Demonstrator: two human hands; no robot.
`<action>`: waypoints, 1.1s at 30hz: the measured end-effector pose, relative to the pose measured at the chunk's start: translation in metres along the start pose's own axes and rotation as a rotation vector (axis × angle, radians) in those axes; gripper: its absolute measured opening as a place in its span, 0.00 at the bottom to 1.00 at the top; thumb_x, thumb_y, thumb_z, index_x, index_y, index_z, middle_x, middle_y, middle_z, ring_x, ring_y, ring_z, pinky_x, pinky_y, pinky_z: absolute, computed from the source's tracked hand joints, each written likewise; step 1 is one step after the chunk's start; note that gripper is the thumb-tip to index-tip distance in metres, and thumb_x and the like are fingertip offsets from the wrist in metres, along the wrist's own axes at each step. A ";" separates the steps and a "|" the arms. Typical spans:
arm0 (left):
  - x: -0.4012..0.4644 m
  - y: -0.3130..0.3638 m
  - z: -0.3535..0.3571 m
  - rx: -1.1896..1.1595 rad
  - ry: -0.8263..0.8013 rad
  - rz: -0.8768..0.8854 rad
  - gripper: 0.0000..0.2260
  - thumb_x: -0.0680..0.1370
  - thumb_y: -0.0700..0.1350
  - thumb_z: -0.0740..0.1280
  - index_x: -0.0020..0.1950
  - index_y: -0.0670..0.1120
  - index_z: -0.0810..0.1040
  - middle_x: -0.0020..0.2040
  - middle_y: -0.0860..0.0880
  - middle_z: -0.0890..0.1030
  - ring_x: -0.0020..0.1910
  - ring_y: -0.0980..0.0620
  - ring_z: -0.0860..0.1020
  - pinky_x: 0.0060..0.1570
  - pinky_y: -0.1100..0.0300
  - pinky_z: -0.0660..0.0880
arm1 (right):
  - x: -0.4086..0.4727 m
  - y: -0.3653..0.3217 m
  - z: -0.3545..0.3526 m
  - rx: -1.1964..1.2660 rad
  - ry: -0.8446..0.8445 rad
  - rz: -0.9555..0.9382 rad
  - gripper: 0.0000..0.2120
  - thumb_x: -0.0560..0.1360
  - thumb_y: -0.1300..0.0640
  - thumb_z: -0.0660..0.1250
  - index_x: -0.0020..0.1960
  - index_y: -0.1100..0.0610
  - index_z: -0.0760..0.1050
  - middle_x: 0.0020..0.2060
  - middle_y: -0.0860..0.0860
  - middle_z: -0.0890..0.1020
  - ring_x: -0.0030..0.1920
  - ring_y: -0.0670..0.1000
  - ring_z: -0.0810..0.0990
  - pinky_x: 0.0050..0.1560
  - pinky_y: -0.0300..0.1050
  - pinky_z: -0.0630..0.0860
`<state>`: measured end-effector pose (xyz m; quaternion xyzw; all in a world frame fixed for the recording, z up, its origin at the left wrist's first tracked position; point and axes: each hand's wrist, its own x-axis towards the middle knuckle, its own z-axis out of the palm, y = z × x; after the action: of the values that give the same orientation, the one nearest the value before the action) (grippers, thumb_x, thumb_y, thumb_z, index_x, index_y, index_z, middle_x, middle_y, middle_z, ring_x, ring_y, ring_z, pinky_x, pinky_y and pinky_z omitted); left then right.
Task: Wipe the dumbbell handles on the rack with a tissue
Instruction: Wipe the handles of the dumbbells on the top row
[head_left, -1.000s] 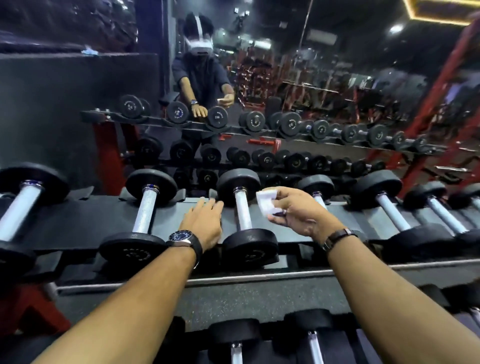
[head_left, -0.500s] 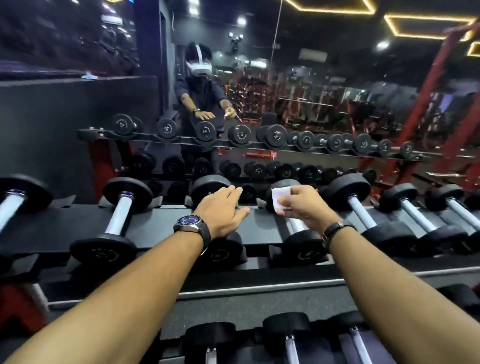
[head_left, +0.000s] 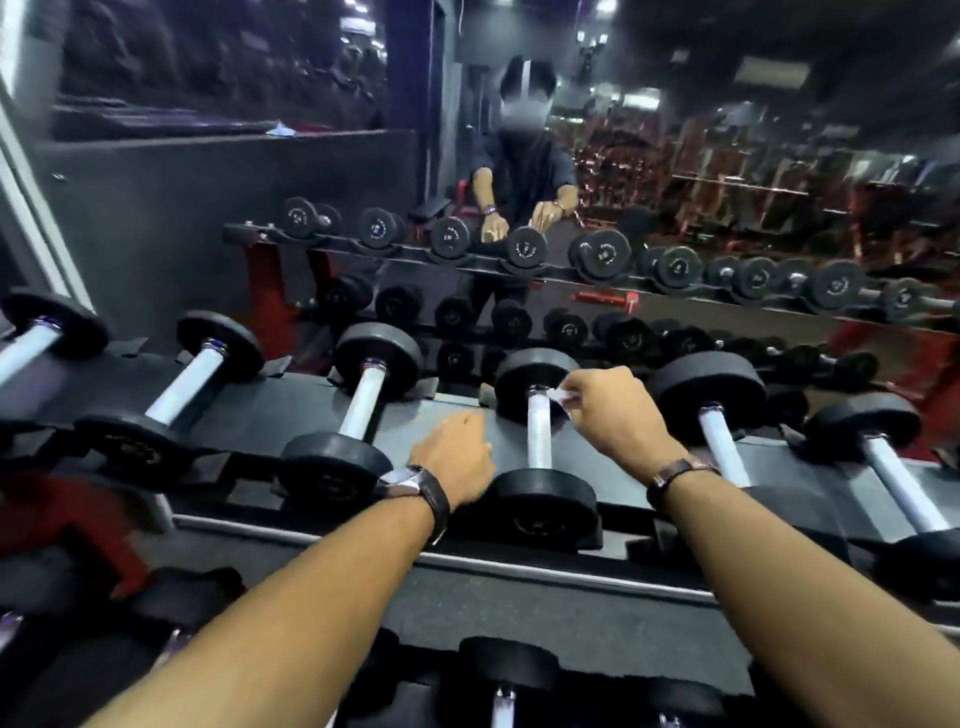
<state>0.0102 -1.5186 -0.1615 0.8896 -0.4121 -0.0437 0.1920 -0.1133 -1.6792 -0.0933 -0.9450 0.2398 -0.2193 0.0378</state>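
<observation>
A: Starting at the left, what is on the rack?

B: A row of dumbbells lying across its grey shelf, black heads front and back, pale metal handles between. The leftmost ones sit untouched.

A: And the left hand?

B: It rests on the shelf just beside the near head of the middle dumbbell, knuckles up. It holds nothing; whether the fingers lie flat or curl under cannot be told, since blur and the angle hide them. It likely props the person as they lean in.

A: Then the handle?

B: A straight, pale, slightly shiny bar running from the near head to the far one, in the middle of the top shelf. No dirt can be made out on it.

A: And the right hand?

B: Its fingers pinch a small, crumpled white tissue at the far end of that handle, touching the bar by the far head. Starting there probably allows one pull back along the bar.

A: Further right?

B: More dumbbells, not touched.
</observation>
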 end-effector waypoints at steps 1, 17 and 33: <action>0.000 0.000 0.003 0.001 0.001 -0.010 0.13 0.81 0.47 0.59 0.63 0.43 0.72 0.63 0.41 0.76 0.63 0.39 0.74 0.61 0.45 0.72 | 0.000 0.002 0.005 -0.005 -0.007 -0.036 0.05 0.72 0.56 0.66 0.47 0.52 0.80 0.38 0.53 0.83 0.42 0.60 0.81 0.40 0.51 0.79; 0.052 -0.021 0.041 0.194 0.030 0.299 0.36 0.78 0.63 0.42 0.79 0.42 0.60 0.80 0.42 0.60 0.79 0.44 0.56 0.76 0.53 0.50 | 0.007 0.021 0.060 -0.097 -0.024 -0.396 0.08 0.75 0.62 0.64 0.52 0.52 0.75 0.42 0.48 0.77 0.42 0.55 0.75 0.33 0.49 0.74; 0.055 -0.035 0.060 0.102 0.276 0.350 0.26 0.79 0.57 0.57 0.71 0.44 0.75 0.71 0.45 0.75 0.72 0.47 0.71 0.74 0.53 0.58 | 0.021 0.036 0.060 -0.094 0.038 -0.463 0.21 0.72 0.62 0.50 0.59 0.54 0.76 0.49 0.48 0.80 0.44 0.55 0.77 0.25 0.50 0.76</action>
<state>0.0573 -1.5578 -0.2255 0.8106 -0.5318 0.1334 0.2058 -0.0862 -1.7227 -0.1452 -0.9712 0.0274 -0.2286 -0.0620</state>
